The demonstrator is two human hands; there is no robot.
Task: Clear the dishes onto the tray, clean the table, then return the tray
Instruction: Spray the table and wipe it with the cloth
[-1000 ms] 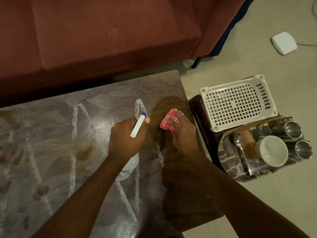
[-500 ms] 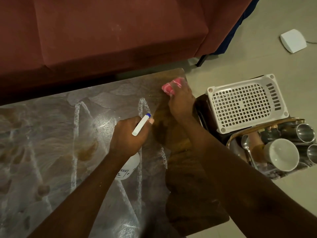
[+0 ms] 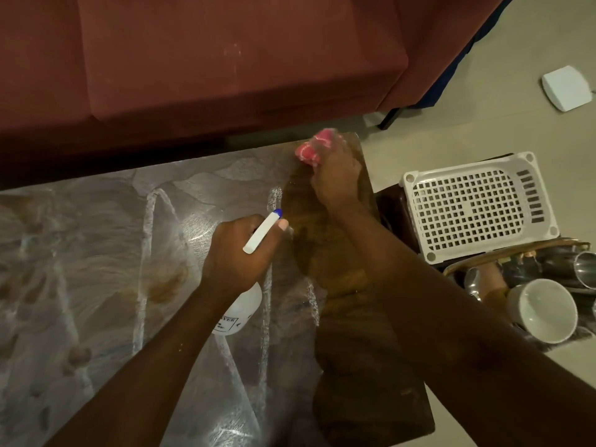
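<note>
The fingers (image 3: 327,158) of the right hand (image 3: 335,179) are curled tight on a pink cloth (image 3: 309,150), pressing it to the far right corner of the counter (image 3: 96,253). The left hand (image 3: 238,253) is clamped round a white spray bottle (image 3: 242,309), thumb beside the blue-tipped nozzle. White foamy streaks cover most of the counter (its right strip shows dark wood). Just beside the counter's right edge, the tray (image 3: 516,249) holds a white mug (image 3: 541,314) and steel cups (image 3: 585,274), next to a white basket (image 3: 477,204).
</note>
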